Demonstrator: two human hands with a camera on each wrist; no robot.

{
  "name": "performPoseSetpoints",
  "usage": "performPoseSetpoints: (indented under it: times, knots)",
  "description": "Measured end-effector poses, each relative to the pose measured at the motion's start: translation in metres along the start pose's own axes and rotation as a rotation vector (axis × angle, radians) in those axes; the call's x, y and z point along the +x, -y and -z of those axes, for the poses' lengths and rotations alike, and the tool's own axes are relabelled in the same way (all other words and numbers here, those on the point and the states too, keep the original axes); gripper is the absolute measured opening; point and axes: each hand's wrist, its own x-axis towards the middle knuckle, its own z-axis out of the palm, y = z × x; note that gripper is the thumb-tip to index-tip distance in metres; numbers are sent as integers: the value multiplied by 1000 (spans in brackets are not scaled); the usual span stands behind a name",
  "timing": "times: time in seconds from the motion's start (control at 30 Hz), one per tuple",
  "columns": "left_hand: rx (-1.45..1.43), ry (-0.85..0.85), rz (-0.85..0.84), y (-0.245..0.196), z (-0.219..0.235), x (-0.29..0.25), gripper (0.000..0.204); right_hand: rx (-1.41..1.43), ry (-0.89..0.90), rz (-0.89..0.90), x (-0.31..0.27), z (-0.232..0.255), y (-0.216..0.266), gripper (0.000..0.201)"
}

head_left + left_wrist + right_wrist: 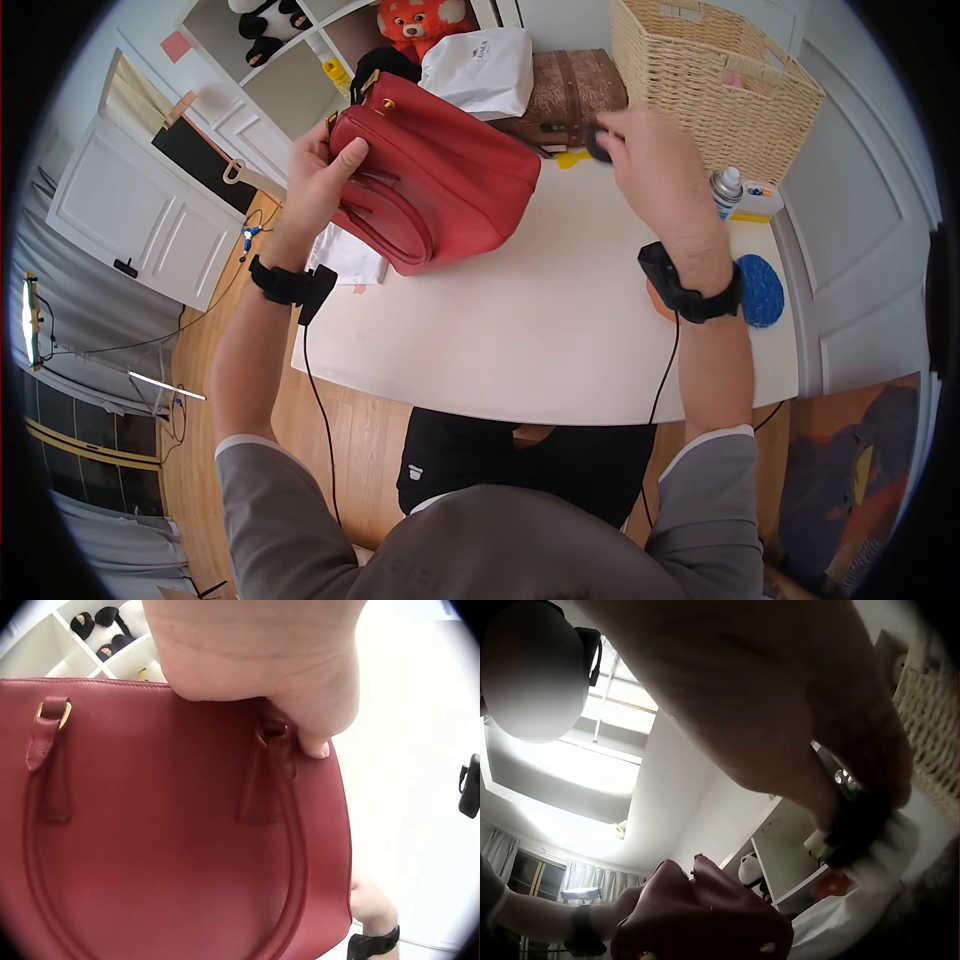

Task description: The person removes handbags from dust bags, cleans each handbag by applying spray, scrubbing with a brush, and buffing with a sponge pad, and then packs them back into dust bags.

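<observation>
A red leather handbag [450, 180] is tilted over the left part of the white table [520, 340], its handles hanging toward the person. The left hand [325, 175] grips its upper edge near a handle mount, thumb on the outside; in the left wrist view the thumb presses the red side [150, 810] of the bag. Over the table's back right, the right hand [655, 165] pinches a small dark object [598, 144], which shows black with a pale, blurred part in the right wrist view. This hand does not touch the bag.
Behind the bag lie a white cloth pouch [480, 70] and a brown patterned bag [570, 95]. A wicker basket [720, 85], a spray can [726, 190] and a blue round pad [760, 290] stand or lie at the right. White cloth [348, 255] lies at the left.
</observation>
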Motion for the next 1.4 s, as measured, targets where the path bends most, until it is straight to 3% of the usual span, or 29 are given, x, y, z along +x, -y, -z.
performPoseSetpoints:
  times: [0.07, 0.1, 0.17, 0.3, 0.37, 0.5, 0.57, 0.63, 0.77, 0.83, 0.9, 0.97, 1.03, 1.13, 1.23, 1.4]
  knots:
    - [-26, 10, -2, 0, 2, 1, 41, 281, -554, 145, 8, -7, 18, 17]
    - [-4, 2, -19, -2, 2, 0, 41, 285, -551, 147, 9, -13, 26, 17]
    - [22, -7, -29, -1, 4, 0, 40, 621, -401, 307, 5, -25, 41, 20]
    - [22, -16, -32, 5, 12, 2, 41, 741, -354, 350, -9, -31, 65, 22]
    - [4, -15, -17, 7, 14, 1, 41, 835, -205, 385, -14, -19, 70, 23]
    - [-42, 1, -17, 7, 19, 0, 42, 1123, -84, 353, -8, -18, 62, 22]
    - [-65, 19, 0, 6, 19, -2, 41, 1147, 67, 132, 1, -19, 48, 21]
    - [-77, -5, -28, 3, 15, -2, 40, 1170, 15, 70, 10, -31, 36, 21]
    - [-46, -39, -95, 4, 7, 2, 39, 956, -206, -61, 17, -40, 15, 22]
    - [-128, -95, -34, -1, 4, 3, 37, 611, -425, 12, 18, -40, 11, 22]
    - [-203, -75, -23, -7, 2, 8, 35, 667, -414, -26, 16, -37, 14, 21]
    - [-361, -223, -90, 0, 1, 14, 34, 730, -395, -63, 14, -35, 25, 20]
    - [-393, -293, -99, 10, -10, 17, 35, 977, -503, 5, 13, -35, 35, 23]
    - [-543, -321, -52, 12, -32, 13, 34, 1124, -555, 80, 8, -30, 49, 27]
    - [-542, -248, -4, 24, -39, 9, 33, 1012, -597, 124, 2, -24, 56, 31]
    - [-604, -289, 90, 27, -31, 6, 53, 997, -501, 169, 2, -37, 58, 35]
